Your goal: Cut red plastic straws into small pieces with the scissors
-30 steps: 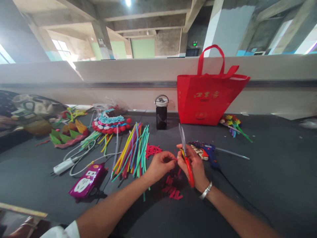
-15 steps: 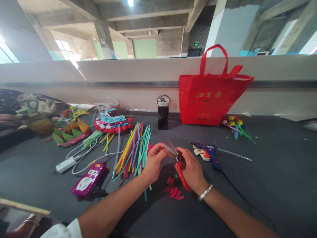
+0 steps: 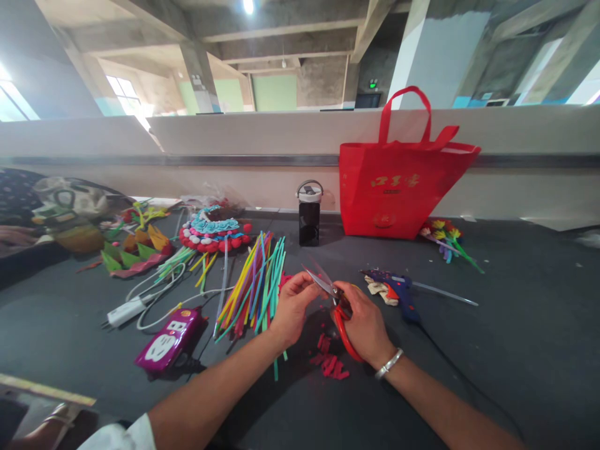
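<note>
Scissors (image 3: 334, 292), orange-handled, are held over the near middle of the dark table (image 3: 525, 331). The handles are gripped by the right hand (image 3: 369, 325); the blades are parted and angled far-left, seemingly so that they meet the left hand (image 3: 293, 310). Its fingers are curled beside the blades; whether anything is pinched there cannot be told. Red scraps (image 3: 334, 367) are heaped on the near side below the hands, probably where short pieces collect. Coloured stems (image 3: 272, 284) are bunched left of the left hand, apparently for easy reach. To the right, a glue gun (image 3: 402, 292) is laid clear of the right hand. Farther off, a bottle (image 3: 309, 226) and red bag (image 3: 394, 200) are stood upright.
</note>
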A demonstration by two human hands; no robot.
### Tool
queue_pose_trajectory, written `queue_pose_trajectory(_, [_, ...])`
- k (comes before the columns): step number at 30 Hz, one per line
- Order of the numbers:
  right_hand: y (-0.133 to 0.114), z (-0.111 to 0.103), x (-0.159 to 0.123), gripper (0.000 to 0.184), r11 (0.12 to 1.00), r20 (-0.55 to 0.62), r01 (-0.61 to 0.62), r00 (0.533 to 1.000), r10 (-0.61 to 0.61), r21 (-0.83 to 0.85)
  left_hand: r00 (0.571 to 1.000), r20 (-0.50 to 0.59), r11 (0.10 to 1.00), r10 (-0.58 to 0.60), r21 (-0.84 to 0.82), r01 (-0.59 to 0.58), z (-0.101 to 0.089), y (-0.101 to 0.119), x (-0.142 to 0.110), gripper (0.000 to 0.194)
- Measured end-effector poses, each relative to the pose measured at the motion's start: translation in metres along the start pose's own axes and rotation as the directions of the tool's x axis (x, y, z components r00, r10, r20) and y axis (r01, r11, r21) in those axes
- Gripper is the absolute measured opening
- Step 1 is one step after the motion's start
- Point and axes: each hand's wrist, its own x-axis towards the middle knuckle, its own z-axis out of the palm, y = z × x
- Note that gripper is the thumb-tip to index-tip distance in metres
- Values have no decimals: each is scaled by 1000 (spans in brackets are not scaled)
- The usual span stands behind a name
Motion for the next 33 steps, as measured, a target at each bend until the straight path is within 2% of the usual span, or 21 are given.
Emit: queue_pose_trajectory(33, [2,0,0,41,1000,13,16,1000,-16,7,1000,-9,999,30,42,-30,-1,2,1,7])
